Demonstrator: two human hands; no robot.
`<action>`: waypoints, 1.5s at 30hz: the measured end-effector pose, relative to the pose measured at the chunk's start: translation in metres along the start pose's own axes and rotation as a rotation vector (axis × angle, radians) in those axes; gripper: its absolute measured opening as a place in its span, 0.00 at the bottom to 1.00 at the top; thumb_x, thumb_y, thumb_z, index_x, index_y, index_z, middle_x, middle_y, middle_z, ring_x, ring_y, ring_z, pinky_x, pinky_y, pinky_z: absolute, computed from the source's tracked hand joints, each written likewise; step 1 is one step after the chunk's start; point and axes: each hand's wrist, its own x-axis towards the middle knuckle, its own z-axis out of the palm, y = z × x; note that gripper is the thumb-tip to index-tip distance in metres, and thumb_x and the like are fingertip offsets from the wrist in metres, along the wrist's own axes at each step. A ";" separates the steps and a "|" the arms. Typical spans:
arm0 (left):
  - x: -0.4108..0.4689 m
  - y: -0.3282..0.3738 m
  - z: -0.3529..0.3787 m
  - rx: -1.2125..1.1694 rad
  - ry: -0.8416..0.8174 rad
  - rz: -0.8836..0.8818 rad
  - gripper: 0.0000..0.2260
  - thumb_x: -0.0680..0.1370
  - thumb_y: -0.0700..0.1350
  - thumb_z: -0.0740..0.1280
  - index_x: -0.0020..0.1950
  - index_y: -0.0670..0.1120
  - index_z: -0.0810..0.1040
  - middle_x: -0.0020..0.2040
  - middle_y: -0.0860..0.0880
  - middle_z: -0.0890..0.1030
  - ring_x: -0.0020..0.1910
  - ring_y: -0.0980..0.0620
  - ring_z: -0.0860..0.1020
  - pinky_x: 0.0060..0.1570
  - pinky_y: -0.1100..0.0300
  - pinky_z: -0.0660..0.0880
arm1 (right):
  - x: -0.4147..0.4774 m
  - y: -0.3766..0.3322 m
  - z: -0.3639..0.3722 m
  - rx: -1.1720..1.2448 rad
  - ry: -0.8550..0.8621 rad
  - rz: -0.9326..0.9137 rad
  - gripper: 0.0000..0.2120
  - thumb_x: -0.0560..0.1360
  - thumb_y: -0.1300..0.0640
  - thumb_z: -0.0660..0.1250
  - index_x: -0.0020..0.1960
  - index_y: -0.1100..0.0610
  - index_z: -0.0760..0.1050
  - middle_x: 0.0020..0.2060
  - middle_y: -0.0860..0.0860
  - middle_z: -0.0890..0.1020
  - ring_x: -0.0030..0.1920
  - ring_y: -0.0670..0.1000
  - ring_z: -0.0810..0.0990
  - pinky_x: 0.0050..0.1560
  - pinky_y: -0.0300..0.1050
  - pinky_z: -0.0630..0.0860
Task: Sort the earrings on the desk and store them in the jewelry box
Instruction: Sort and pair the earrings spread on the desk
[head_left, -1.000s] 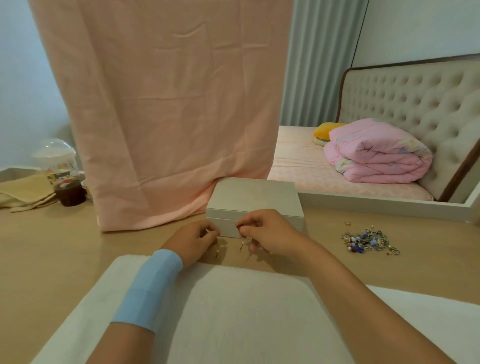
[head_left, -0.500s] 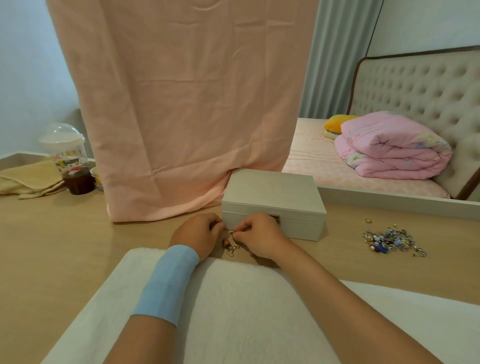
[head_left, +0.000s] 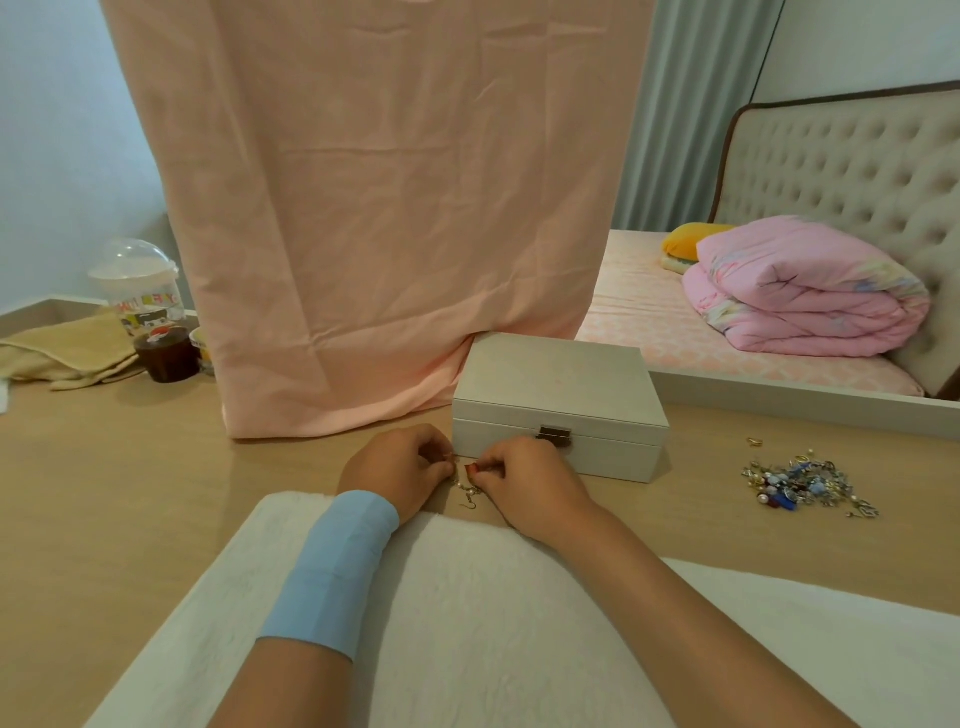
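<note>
A closed white jewelry box (head_left: 558, 384) with a metal clasp stands on the wooden desk (head_left: 130, 493). Just in front of its left corner, my left hand (head_left: 397, 467) and my right hand (head_left: 524, 483) face each other, fingers curled, each pinching small gold earrings (head_left: 467, 491) that dangle between them, one with a pearl and a hook. A loose pile of several earrings (head_left: 802, 486) in silver, blue and pearl lies on the desk to the right of the box, with one small gold piece (head_left: 753, 442) apart behind it.
A white fluffy mat (head_left: 467, 623) lies under my forearms. A hanging pink cloth (head_left: 374, 218) touches the box's back left. A lidded drink cup (head_left: 140, 291), a dark jar (head_left: 166, 353) and a folded beige towel (head_left: 62, 348) sit at the far left. A bed lies beyond the desk on the right.
Both hands have stayed in front of the box, working the earrings between their fingertips. The view has tilted down, so the box and hands appear lower and the clasp now shows.
</note>
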 end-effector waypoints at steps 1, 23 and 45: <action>0.000 0.000 0.000 -0.005 0.001 -0.004 0.02 0.75 0.51 0.70 0.47 0.59 0.80 0.44 0.60 0.81 0.44 0.59 0.77 0.50 0.58 0.76 | 0.000 -0.002 0.002 -0.001 0.010 -0.003 0.11 0.79 0.47 0.68 0.55 0.49 0.86 0.46 0.48 0.86 0.46 0.50 0.83 0.47 0.48 0.81; -0.016 0.015 -0.003 -0.024 0.055 0.034 0.07 0.75 0.53 0.71 0.52 0.59 0.80 0.47 0.62 0.79 0.46 0.59 0.76 0.50 0.59 0.74 | -0.007 0.011 -0.011 0.418 0.060 0.167 0.14 0.74 0.53 0.74 0.59 0.48 0.83 0.39 0.42 0.82 0.48 0.47 0.84 0.59 0.49 0.80; 0.019 0.267 0.167 -0.191 -0.153 0.333 0.10 0.80 0.43 0.64 0.53 0.55 0.83 0.52 0.56 0.81 0.49 0.55 0.77 0.57 0.57 0.75 | -0.073 0.236 -0.201 0.004 0.168 0.309 0.11 0.77 0.56 0.69 0.55 0.43 0.84 0.52 0.43 0.85 0.50 0.45 0.82 0.56 0.48 0.80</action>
